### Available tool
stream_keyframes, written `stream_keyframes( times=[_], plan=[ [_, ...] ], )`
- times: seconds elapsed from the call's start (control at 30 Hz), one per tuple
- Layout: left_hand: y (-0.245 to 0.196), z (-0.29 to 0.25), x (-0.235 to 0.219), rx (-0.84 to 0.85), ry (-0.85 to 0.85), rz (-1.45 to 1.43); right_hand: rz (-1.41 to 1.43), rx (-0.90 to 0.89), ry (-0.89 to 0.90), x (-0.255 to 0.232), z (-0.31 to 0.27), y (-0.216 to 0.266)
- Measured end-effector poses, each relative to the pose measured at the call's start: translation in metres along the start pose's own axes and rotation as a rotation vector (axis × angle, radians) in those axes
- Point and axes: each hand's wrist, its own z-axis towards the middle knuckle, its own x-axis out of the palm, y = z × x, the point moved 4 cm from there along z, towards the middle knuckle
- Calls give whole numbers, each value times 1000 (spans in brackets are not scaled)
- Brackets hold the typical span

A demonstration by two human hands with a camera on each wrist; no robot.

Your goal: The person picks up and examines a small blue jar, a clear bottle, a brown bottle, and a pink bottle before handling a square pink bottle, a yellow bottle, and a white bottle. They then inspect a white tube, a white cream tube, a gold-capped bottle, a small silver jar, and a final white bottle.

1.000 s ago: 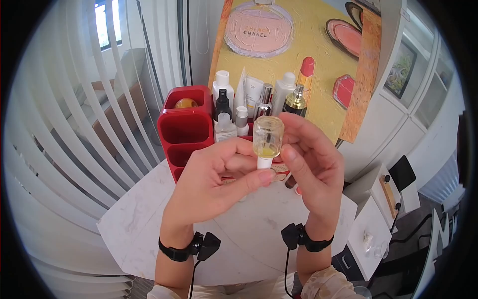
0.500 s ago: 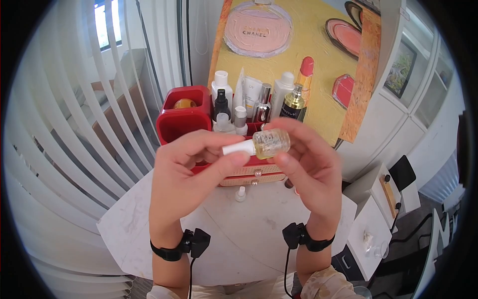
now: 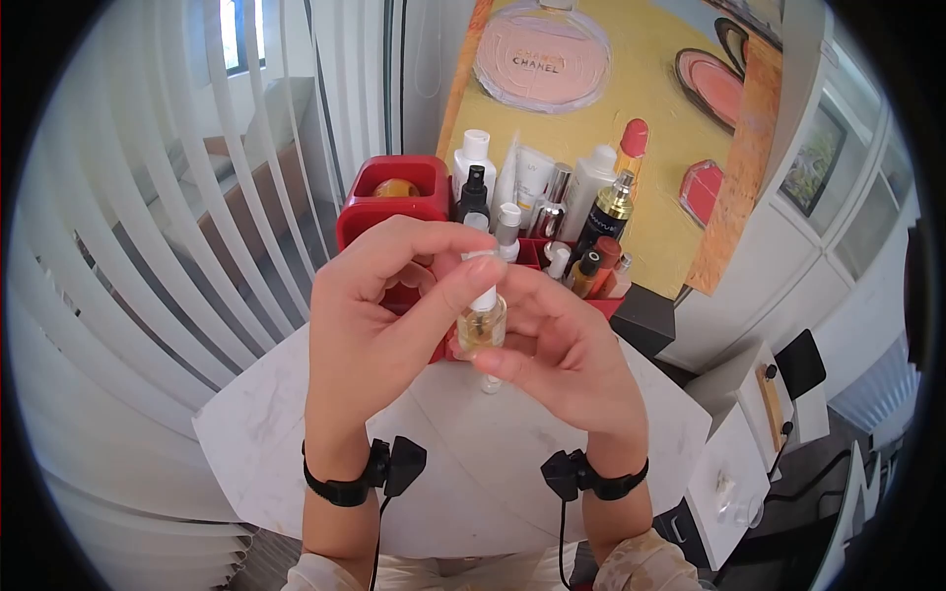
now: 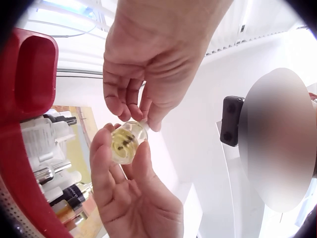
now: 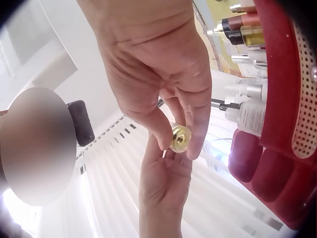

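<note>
Between both hands is a small clear glass bottle (image 3: 481, 331) of yellowish liquid, upright with its white cap (image 3: 484, 299) on top. My left hand (image 3: 379, 310) pinches the cap from above between thumb and fingers. Lower down, my right hand (image 3: 576, 379) holds the glass body between thumb and fingertips. Dark specks show inside the liquid in the left wrist view, where the glass bottle (image 4: 126, 144) faces the camera. From the right wrist, its round base (image 5: 181, 139) is seen between the fingers. Another small clear bottle (image 3: 490, 385) stands on the table, partly covered by the right thumb.
Behind the hands, a red organizer (image 3: 347, 225) holds white bottles, a tube and a black-and-gold pump bottle (image 3: 609, 212). The marble-look table (image 3: 463, 483) lies below. White vertical blinds (image 3: 187, 246) hang at the left, and a painted board (image 3: 641, 79) leans at the back.
The bottle has turned from upside down, through sideways, to upright with its cap on top. Both hands kept hold of it and came a little lower. The head view has shifted slightly.
</note>
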Motion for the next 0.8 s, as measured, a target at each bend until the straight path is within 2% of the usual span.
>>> stream_keyframes(
  times=[0.17,0.23,0.4,0.5,0.8],
  plan=[
    [-1,1,-3,-74,-8,-29,-24,-75,-57,-16,0,8],
    [0,1,-3,-75,-2,-22,-78,-146,-145,-24,0,12],
    [10,-1,3,-156,176,-126,-85,-316,-352,-34,-3,21],
    [14,-1,15,-193,267,-175,-75,-394,-351,-35,-4,25],
    [20,-10,39,-315,411,-303,-111,-354,-321,-33,-8,32]
  ],
)
